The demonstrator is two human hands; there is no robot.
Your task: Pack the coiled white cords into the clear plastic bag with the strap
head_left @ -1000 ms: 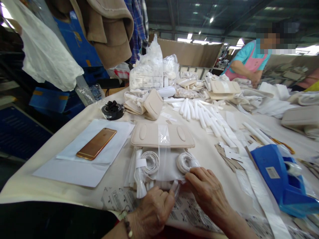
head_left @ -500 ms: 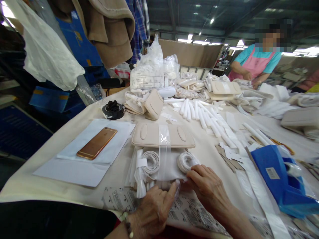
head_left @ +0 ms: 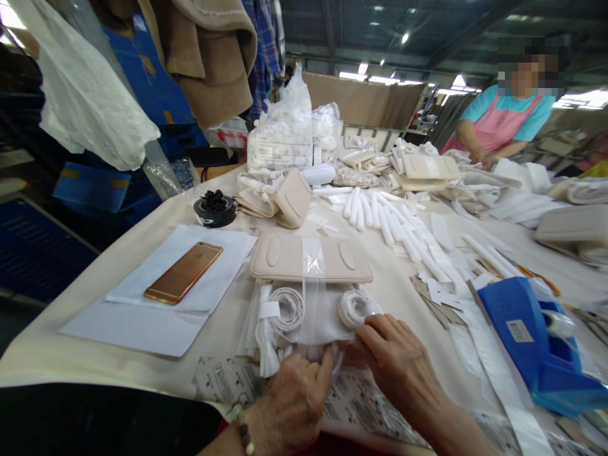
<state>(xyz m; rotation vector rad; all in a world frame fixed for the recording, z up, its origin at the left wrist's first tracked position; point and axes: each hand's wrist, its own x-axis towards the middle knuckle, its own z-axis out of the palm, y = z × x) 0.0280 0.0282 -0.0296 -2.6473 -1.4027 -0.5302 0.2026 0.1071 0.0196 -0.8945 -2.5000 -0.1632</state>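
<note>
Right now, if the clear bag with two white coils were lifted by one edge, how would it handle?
Probably floppy: the clear bag is thin film that wrinkles where the left hand and right hand rest on it. The white coils look loose inside, so they would likely slide toward the low end. It seems light, its glossy film perhaps slippery.

The left hand (head_left: 294, 405) and the right hand (head_left: 399, 367) are gripping the near edge of a clear plastic bag (head_left: 316, 316); two white coils (head_left: 287, 309) are lying inside it (one toward each side); a beige padded panel (head_left: 311, 258) is resting just beyond; a gold phone (head_left: 184, 272) is lying on white sheets (head_left: 142, 329) at left; a blue tape dispenser (head_left: 527, 335) is sitting at right.
</note>
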